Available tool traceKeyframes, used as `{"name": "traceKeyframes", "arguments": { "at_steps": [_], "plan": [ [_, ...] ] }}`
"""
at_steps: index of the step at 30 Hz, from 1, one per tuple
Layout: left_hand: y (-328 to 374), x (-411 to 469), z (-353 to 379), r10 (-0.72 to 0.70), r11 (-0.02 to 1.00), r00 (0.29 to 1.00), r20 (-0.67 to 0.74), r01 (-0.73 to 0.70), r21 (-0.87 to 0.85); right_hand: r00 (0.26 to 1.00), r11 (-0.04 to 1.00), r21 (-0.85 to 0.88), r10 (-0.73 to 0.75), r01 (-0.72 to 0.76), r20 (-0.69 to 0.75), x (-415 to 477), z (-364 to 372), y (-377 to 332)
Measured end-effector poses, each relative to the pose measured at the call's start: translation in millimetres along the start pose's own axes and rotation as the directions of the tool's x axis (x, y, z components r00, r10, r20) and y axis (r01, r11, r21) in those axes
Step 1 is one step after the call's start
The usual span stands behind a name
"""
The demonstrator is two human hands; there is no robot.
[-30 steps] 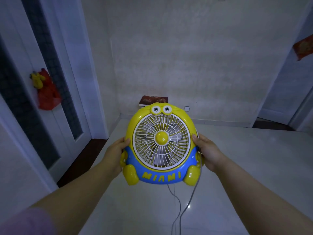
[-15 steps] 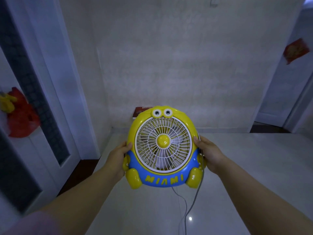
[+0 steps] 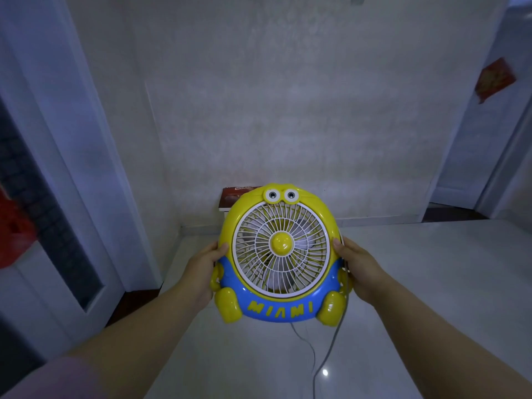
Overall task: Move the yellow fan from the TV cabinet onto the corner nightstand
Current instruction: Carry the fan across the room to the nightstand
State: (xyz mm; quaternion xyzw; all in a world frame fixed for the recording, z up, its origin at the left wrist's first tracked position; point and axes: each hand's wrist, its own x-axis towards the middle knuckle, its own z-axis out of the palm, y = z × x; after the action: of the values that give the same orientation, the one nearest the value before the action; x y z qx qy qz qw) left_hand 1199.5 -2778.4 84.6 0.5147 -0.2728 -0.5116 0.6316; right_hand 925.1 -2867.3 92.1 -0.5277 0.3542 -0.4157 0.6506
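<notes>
The yellow fan [image 3: 280, 254] is round, with a blue base lettered MIAMI, a white grille and two googly eyes on top. I hold it upright in the air at chest height, facing me. My left hand [image 3: 203, 266] grips its left side and my right hand [image 3: 358, 269] grips its right side. Its grey cord [image 3: 328, 349] hangs down from the right side toward the floor. Behind the fan's top, in the corner by the wall, a low piece of furniture [image 3: 223, 208] with a dark red top shows, mostly hidden by the fan.
A white door with a dark glass strip [image 3: 49, 214] stands on the left, with a red bag [image 3: 13, 234] hanging on it. A white doorway [image 3: 483, 133] with a red paper [image 3: 495, 79] is on the right. Glossy white floor [image 3: 417, 298] stretches ahead to the wall.
The view has moved closer to the corner; the left door and red bag have slid further left. The fan stays held between both hands.
</notes>
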Motion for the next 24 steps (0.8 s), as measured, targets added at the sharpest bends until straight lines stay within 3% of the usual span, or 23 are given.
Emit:
{"name": "traceKeyframes", "arguments": {
  "at_steps": [15,24],
  "plan": [
    [9,153,27,0.002,0.999,0.998,-0.058,-0.005,-0.043,1.000,1.000,-0.004,0.022,-0.022,0.011,168,-33,-9],
    [23,271,66,0.054,0.998,0.991,-0.120,-0.059,-0.035,0.995,1.000,-0.021,0.007,-0.004,0.102,297,-70,-38]
  ]
}}
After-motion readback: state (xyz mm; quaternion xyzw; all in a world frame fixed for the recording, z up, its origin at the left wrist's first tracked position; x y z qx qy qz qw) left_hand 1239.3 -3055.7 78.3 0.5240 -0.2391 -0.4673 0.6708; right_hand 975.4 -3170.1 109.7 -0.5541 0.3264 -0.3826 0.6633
